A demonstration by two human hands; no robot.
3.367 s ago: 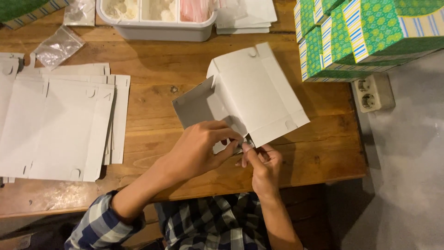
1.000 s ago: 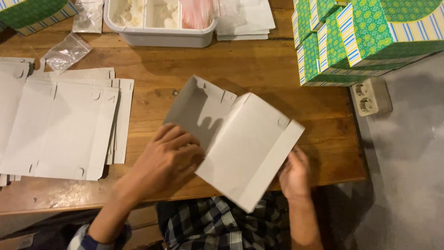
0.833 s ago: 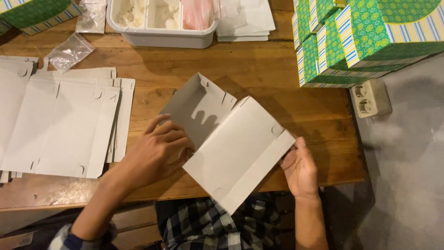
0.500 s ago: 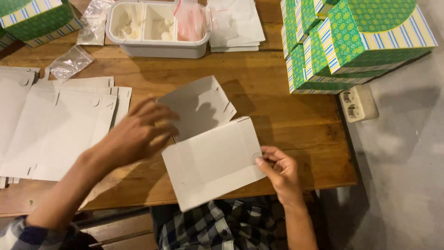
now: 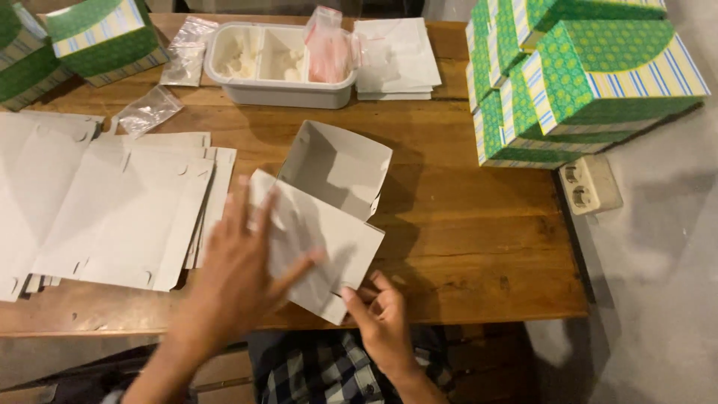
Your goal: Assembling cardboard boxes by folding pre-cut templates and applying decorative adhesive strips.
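Note:
A half-folded white cardboard box (image 5: 329, 209) lies on the wooden table (image 5: 464, 232), its grey inside facing up. My left hand (image 5: 243, 273) is spread flat, fingers apart, over the box's near-left panel; motion blur hides whether it presses on it. My right hand (image 5: 381, 318) pinches the near corner of the same box at the table's front edge. A pile of flat white box blanks (image 5: 105, 206) lies just left of my left hand.
Stacked green patterned boxes (image 5: 576, 75) fill the back right, with more of these green boxes (image 5: 75, 41) at the back left. A white divided tray (image 5: 277, 63), small clear plastic bags (image 5: 149, 108) and a stack of white sheets (image 5: 396, 56) sit at the back. A wall socket (image 5: 591, 183) is right of the table.
The box has been turned and lowered flatter onto the table. My left hand slid from its far flap down onto the near panel; my right hand moved to the near corner.

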